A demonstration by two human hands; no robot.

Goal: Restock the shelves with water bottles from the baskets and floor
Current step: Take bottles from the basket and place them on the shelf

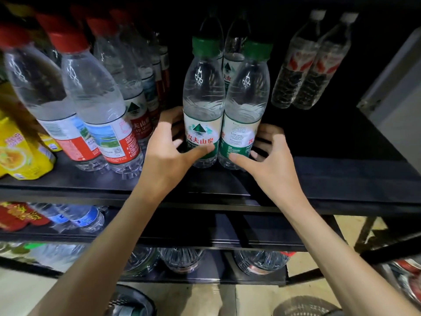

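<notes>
Two green-capped water bottles stand side by side near the front of the top black shelf [341, 179]. My left hand [168, 151] grips the left green-capped bottle [202, 106], thumb across the front of its label and fingers behind it. My right hand [271, 163] holds the right green-capped bottle [246, 103] low down, its thumb on the green label and its curled fingers at the bottle's right side. More green-capped bottles [234, 53] stand in the dark behind this pair.
Red-capped water bottles [91, 94] fill the shelf to the left, beside yellow packs [18, 151]. Two white-capped bottles [307, 71] stand at the back right. Blue-labelled bottles [79, 217] sit on the middle shelf and large bottles [182, 258] on the bottom one. A mesh basket [303, 306] is on the floor.
</notes>
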